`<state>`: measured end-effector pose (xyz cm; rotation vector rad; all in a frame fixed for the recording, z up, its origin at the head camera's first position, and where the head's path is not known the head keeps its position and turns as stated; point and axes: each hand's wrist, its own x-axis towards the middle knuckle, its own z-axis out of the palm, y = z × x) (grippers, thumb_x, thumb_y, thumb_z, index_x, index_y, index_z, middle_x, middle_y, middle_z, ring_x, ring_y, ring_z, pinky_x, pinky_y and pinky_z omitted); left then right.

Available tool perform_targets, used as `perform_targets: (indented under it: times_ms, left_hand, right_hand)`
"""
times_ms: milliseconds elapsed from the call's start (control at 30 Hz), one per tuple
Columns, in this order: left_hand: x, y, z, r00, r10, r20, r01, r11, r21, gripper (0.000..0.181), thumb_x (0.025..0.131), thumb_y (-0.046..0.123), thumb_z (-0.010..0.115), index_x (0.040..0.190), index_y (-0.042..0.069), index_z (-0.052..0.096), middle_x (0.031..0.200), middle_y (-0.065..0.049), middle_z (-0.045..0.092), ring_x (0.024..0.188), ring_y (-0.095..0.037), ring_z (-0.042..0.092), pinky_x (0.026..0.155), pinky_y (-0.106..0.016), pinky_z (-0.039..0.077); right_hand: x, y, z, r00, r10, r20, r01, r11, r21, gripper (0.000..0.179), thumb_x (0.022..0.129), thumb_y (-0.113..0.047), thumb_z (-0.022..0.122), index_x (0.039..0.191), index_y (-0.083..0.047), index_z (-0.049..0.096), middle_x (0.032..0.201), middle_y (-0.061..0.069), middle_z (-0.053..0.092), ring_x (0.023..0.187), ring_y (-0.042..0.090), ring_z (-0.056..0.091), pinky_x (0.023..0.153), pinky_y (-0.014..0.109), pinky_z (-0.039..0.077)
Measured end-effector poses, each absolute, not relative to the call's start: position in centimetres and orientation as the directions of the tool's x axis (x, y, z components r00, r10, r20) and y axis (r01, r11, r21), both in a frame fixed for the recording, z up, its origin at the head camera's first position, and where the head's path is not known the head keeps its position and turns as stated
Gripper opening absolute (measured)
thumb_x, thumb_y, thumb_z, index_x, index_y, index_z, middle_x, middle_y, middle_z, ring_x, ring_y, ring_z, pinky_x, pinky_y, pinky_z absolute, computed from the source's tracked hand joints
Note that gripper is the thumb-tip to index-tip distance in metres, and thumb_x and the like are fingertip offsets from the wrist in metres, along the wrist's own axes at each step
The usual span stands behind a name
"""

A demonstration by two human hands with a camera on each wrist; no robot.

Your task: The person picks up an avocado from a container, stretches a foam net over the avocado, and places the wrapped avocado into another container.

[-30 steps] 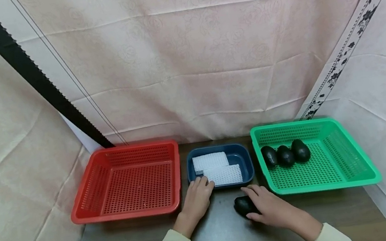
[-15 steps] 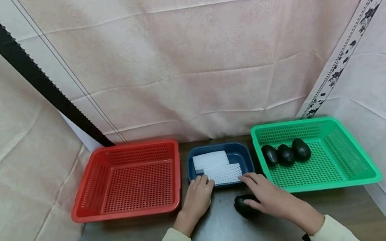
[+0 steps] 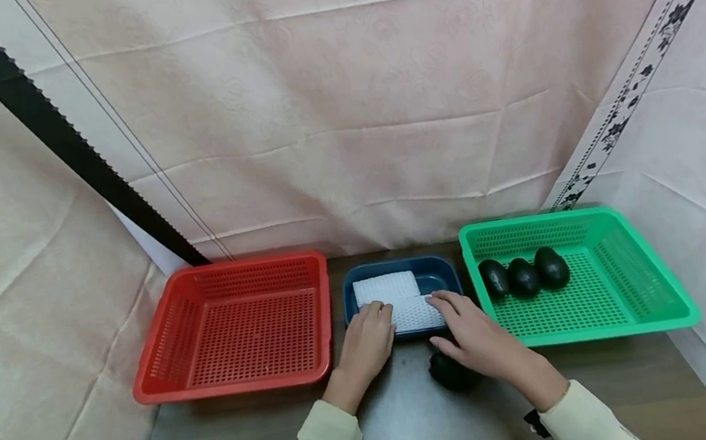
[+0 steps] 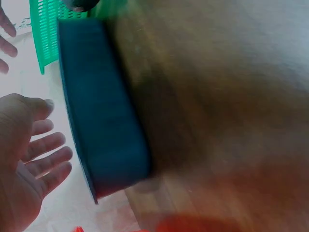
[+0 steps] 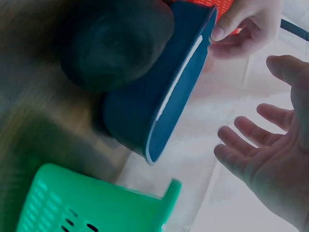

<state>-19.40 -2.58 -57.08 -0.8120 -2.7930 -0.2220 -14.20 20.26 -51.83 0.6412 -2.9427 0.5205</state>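
Observation:
A small dark blue tray [image 3: 437, 266] holds two white textured pads, a rear pad [image 3: 385, 287] and a front pad [image 3: 413, 314]. My left hand [image 3: 366, 341] is over the tray's near left corner; in the left wrist view that hand [image 4: 31, 154] has loosely bent fingers and grasps nothing. Over the near right corner is my right hand [image 3: 478, 338], fingertips by the front pad. Its fingers are spread and hold nothing in the right wrist view, where the hand [image 5: 270, 145] faces the tray's side [image 5: 137, 113]. A dark avocado [image 3: 451, 373] lies before the tray, partly hidden by the right hand.
An empty red basket [image 3: 145, 384] stands left of the tray. To the right, a green basket [image 3: 673, 301] contains a left avocado [image 3: 493, 279], a middle avocado [image 3: 523, 278] and a right avocado [image 3: 551, 268]. A patterned cloth [image 3: 375, 95] hangs behind the table [image 3: 411, 424].
My right hand has left the avocado on the table and moved forward to the tray's near right corner. The left hand has shifted slightly forward over the tray's near edge.

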Motion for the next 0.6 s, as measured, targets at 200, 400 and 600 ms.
perform_targets:
  times_ms: [200, 400, 600]
  left_hand:
    - [-20.4, -1.7, -56.6, -0.847, 0.499, 0.183, 0.522, 0.845, 0.112, 0.048, 0.096, 0.029, 0.074, 0.137, 0.005, 0.062, 0.135, -0.012, 0.067, 0.123, -0.025, 0.063, 0.103, -0.041, 0.055]
    - [-21.2, -1.2, -56.4, -0.843, 0.523, 0.122, 0.536, 0.835, 0.124, 0.053, 0.095, 0.028, 0.075, 0.141, 0.004, 0.06, 0.14, -0.013, 0.065, 0.129, -0.027, 0.061, 0.109, -0.043, 0.051]
    - [-22.0, -0.8, -56.3, -0.848, 0.529, 0.031, 0.528, 0.84, 0.123, 0.05, 0.098, 0.028, 0.072, 0.142, 0.006, 0.06, 0.14, -0.011, 0.065, 0.129, -0.026, 0.062, 0.109, -0.047, 0.051]
  right_hand:
    - [-14.9, 20.1, -52.6, -0.927, -0.338, 0.165, -0.376, 0.843, -0.384, 0.067, 0.099, -0.034, 0.069, 0.153, -0.005, 0.043, 0.162, 0.018, 0.038, 0.146, 0.036, 0.042, 0.115, 0.054, 0.043]
    - [-15.4, 19.7, -53.4, -0.954, -0.273, 0.126, -0.3, 0.827, -0.475, 0.067, 0.1, -0.031, 0.068, 0.156, -0.007, 0.039, 0.166, 0.017, 0.031, 0.151, 0.037, 0.036, 0.117, 0.056, 0.04]
    - [-16.1, 19.0, -54.9, -0.972, -0.207, 0.108, -0.231, 0.789, -0.569, 0.063, 0.103, -0.028, 0.062, 0.157, -0.005, 0.037, 0.167, 0.017, 0.03, 0.153, 0.036, 0.032, 0.119, 0.057, 0.036]
